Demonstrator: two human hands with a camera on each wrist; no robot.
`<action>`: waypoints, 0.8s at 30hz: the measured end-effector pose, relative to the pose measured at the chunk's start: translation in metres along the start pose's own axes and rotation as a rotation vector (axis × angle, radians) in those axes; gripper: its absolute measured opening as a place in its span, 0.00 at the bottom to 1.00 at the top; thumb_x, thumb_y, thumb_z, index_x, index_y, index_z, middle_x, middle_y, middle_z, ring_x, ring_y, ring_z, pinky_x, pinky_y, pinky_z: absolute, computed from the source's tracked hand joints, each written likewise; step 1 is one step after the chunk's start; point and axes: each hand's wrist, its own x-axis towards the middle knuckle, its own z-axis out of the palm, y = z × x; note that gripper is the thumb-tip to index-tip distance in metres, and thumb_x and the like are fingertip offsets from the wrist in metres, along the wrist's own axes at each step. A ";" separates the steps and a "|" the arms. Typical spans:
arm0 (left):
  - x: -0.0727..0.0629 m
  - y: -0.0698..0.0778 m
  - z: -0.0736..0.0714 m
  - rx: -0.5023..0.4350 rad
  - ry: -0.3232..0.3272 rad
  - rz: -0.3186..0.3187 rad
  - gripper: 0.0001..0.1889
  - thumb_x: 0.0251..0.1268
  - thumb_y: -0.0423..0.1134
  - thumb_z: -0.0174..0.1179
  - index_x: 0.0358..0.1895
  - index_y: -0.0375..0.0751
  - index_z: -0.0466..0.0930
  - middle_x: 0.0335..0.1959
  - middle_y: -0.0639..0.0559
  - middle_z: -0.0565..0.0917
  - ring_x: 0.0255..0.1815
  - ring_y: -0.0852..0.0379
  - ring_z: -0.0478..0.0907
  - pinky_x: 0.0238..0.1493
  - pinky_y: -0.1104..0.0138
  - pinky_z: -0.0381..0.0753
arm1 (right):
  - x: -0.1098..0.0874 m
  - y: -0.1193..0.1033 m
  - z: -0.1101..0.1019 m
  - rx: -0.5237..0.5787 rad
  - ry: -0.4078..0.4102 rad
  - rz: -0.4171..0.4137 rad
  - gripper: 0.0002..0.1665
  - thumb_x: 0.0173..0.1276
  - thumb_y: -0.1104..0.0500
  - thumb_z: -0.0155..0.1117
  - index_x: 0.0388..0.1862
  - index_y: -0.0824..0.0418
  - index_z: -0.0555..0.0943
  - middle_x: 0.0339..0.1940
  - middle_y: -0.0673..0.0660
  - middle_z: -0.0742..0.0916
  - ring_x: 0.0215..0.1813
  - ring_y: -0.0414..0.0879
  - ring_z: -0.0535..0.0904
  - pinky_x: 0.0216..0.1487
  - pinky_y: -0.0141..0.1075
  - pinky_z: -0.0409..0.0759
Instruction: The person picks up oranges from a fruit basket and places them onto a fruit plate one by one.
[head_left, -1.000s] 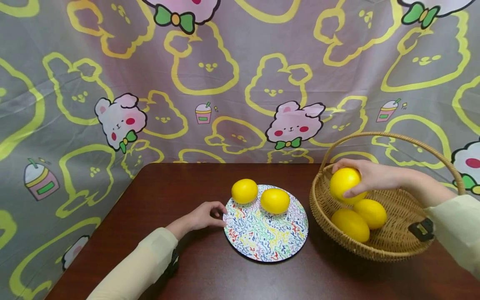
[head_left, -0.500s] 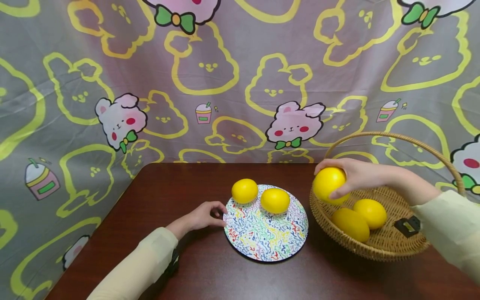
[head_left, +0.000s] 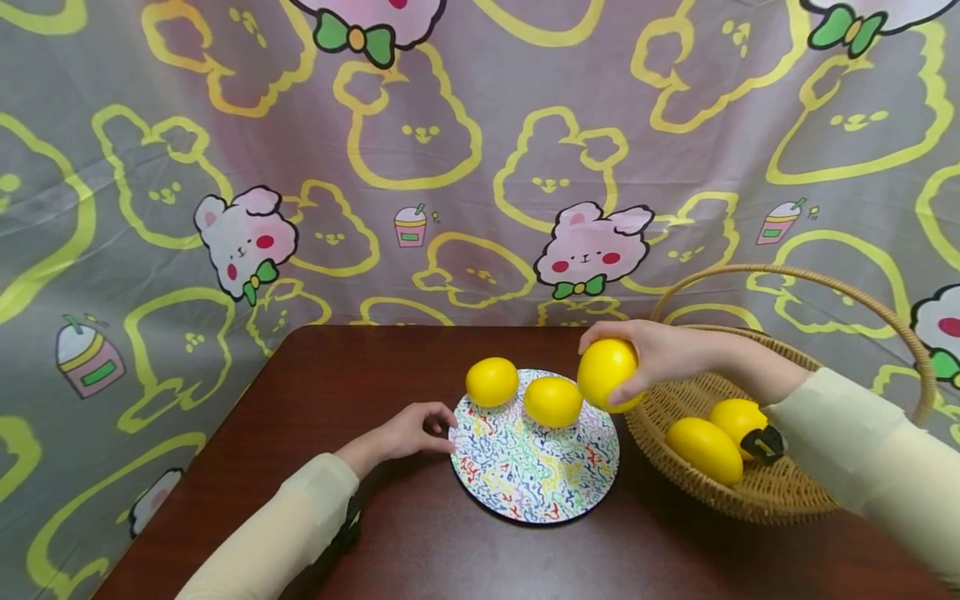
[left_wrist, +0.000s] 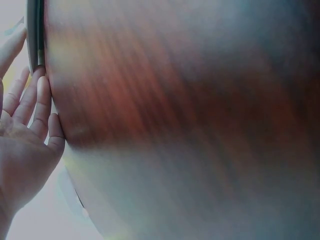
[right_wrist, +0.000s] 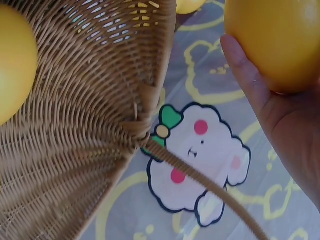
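Right hand [head_left: 651, 348]: grip closed about the held lemon [head_left: 607, 371], thumb on its near side, fingers bent over the far side, spread as wide as the fruit.
Held lemon: raised, about 2 o'clock from the plate's centre, over or just beyond the rim; contact with the neighbouring lemon cannot be told.
Round patterned plate [head_left: 510, 479]: rests on the dark wooden surface [head_left: 360, 367], bearing the left lemon [head_left: 492, 382] at 11 o'clock and the neighbouring lemon [head_left: 552, 402] near 12.
Left hand [head_left: 408, 431]: at the plate's 9 o'clock rim; grip slack, fingertips meeting the edge, nothing clasped.
Wicker basket [head_left: 750, 505]: at 3 o'clock from the plate; the front lemon [head_left: 703, 451] and rear lemon [head_left: 729, 414] lie together toward its 8 o'clock side.
Step in hand (judged): transfer of a third lemon, between lift and setting down.
Next move (judged): calls for lowering onto the bare 3 o'clock area and gentle release, lest the fruit roll.
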 end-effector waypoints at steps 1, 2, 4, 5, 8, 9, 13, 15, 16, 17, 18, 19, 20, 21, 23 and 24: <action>0.000 0.000 0.000 0.001 0.000 0.003 0.16 0.53 0.43 0.74 0.44 0.46 0.80 0.38 0.55 0.78 0.41 0.53 0.72 0.42 0.63 0.74 | 0.003 -0.001 0.001 0.011 -0.006 -0.004 0.35 0.53 0.51 0.78 0.58 0.52 0.71 0.46 0.55 0.78 0.42 0.52 0.75 0.40 0.44 0.77; 0.000 0.000 0.000 0.002 0.000 0.006 0.16 0.53 0.43 0.74 0.44 0.46 0.80 0.39 0.55 0.78 0.41 0.53 0.72 0.42 0.63 0.74 | 0.006 -0.001 0.003 0.021 -0.012 -0.007 0.36 0.53 0.51 0.78 0.58 0.52 0.71 0.46 0.55 0.78 0.42 0.52 0.75 0.40 0.44 0.77; 0.000 0.000 0.000 0.002 -0.002 0.009 0.16 0.54 0.42 0.73 0.44 0.46 0.80 0.39 0.55 0.78 0.41 0.53 0.72 0.42 0.63 0.74 | 0.012 -0.002 0.005 0.045 -0.028 -0.013 0.36 0.53 0.52 0.78 0.58 0.53 0.71 0.46 0.56 0.78 0.42 0.53 0.75 0.40 0.45 0.78; 0.000 0.001 0.000 0.002 -0.003 0.009 0.16 0.54 0.43 0.73 0.44 0.46 0.80 0.39 0.55 0.78 0.41 0.53 0.72 0.42 0.63 0.74 | 0.015 -0.003 0.007 0.054 -0.034 -0.016 0.36 0.53 0.52 0.78 0.58 0.53 0.70 0.46 0.56 0.78 0.43 0.53 0.75 0.40 0.45 0.78; -0.001 0.001 0.000 0.001 -0.005 0.012 0.16 0.54 0.42 0.73 0.44 0.46 0.80 0.39 0.55 0.78 0.41 0.53 0.72 0.42 0.62 0.74 | 0.024 -0.004 0.012 0.077 -0.051 -0.034 0.36 0.53 0.53 0.78 0.59 0.55 0.70 0.47 0.56 0.77 0.43 0.53 0.75 0.40 0.44 0.78; 0.000 0.001 0.000 0.001 -0.005 0.014 0.15 0.54 0.42 0.73 0.44 0.46 0.80 0.39 0.55 0.78 0.41 0.53 0.72 0.42 0.62 0.74 | 0.027 -0.004 0.014 0.073 -0.053 -0.038 0.37 0.53 0.52 0.77 0.59 0.55 0.70 0.47 0.56 0.77 0.43 0.52 0.75 0.40 0.44 0.79; 0.000 0.001 0.000 0.003 -0.006 0.019 0.15 0.54 0.42 0.73 0.44 0.46 0.80 0.39 0.55 0.78 0.40 0.53 0.72 0.43 0.62 0.74 | 0.039 -0.005 0.023 0.038 -0.061 -0.051 0.37 0.53 0.51 0.77 0.59 0.55 0.70 0.47 0.54 0.77 0.44 0.51 0.75 0.40 0.43 0.78; 0.000 0.001 0.000 0.000 -0.007 0.021 0.15 0.54 0.42 0.73 0.44 0.46 0.80 0.39 0.55 0.79 0.41 0.53 0.72 0.43 0.62 0.74 | 0.045 -0.005 0.028 0.014 -0.066 -0.048 0.37 0.53 0.50 0.77 0.59 0.54 0.70 0.47 0.53 0.77 0.44 0.51 0.75 0.41 0.43 0.78; 0.000 0.001 0.000 -0.001 -0.008 0.022 0.15 0.54 0.42 0.73 0.44 0.46 0.80 0.39 0.54 0.79 0.41 0.53 0.72 0.43 0.62 0.74 | 0.048 -0.004 0.031 0.007 -0.072 -0.044 0.37 0.53 0.50 0.77 0.60 0.53 0.70 0.47 0.53 0.77 0.45 0.50 0.74 0.41 0.42 0.77; 0.000 0.001 0.000 -0.001 -0.008 0.022 0.15 0.55 0.42 0.73 0.44 0.46 0.80 0.39 0.54 0.79 0.41 0.53 0.72 0.43 0.62 0.74 | 0.052 -0.004 0.033 0.001 -0.077 -0.038 0.37 0.53 0.49 0.77 0.60 0.52 0.70 0.47 0.53 0.77 0.45 0.50 0.74 0.42 0.42 0.77; 0.000 0.000 0.000 -0.002 -0.009 0.023 0.15 0.55 0.42 0.73 0.44 0.46 0.80 0.39 0.54 0.79 0.40 0.53 0.72 0.43 0.62 0.74 | 0.055 -0.004 0.036 -0.008 -0.081 -0.035 0.38 0.52 0.49 0.77 0.60 0.52 0.70 0.47 0.52 0.77 0.45 0.50 0.74 0.42 0.42 0.77; 0.000 0.001 0.000 -0.002 -0.010 0.023 0.15 0.55 0.42 0.73 0.44 0.46 0.80 0.39 0.54 0.79 0.40 0.53 0.72 0.43 0.62 0.74 | 0.057 -0.004 0.039 -0.017 -0.085 -0.034 0.38 0.53 0.49 0.77 0.60 0.52 0.70 0.47 0.52 0.77 0.45 0.50 0.74 0.42 0.42 0.77; 0.000 0.001 0.000 -0.003 -0.009 0.022 0.15 0.55 0.42 0.73 0.44 0.46 0.80 0.39 0.54 0.79 0.40 0.53 0.72 0.43 0.62 0.74 | 0.060 -0.004 0.041 -0.024 -0.089 -0.032 0.38 0.52 0.49 0.77 0.61 0.52 0.70 0.48 0.52 0.77 0.45 0.50 0.74 0.42 0.42 0.77; 0.000 0.001 0.000 -0.002 -0.009 0.020 0.15 0.55 0.42 0.73 0.44 0.46 0.80 0.39 0.54 0.78 0.40 0.53 0.72 0.43 0.62 0.74 | 0.062 -0.005 0.043 -0.027 -0.092 -0.029 0.39 0.52 0.48 0.78 0.61 0.52 0.71 0.47 0.51 0.77 0.45 0.50 0.74 0.42 0.42 0.77; -0.001 0.001 0.000 -0.002 -0.008 0.017 0.15 0.55 0.42 0.73 0.44 0.46 0.80 0.39 0.54 0.78 0.40 0.53 0.72 0.43 0.62 0.74 | 0.066 -0.006 0.047 -0.032 -0.098 -0.032 0.38 0.52 0.48 0.78 0.60 0.52 0.71 0.47 0.51 0.78 0.44 0.49 0.75 0.42 0.42 0.77; -0.001 0.001 0.000 -0.003 -0.007 0.013 0.15 0.54 0.42 0.73 0.44 0.46 0.80 0.39 0.54 0.78 0.40 0.53 0.72 0.42 0.63 0.74 | 0.068 -0.007 0.050 -0.034 -0.102 -0.035 0.38 0.52 0.48 0.78 0.59 0.52 0.71 0.46 0.51 0.77 0.44 0.49 0.75 0.42 0.42 0.77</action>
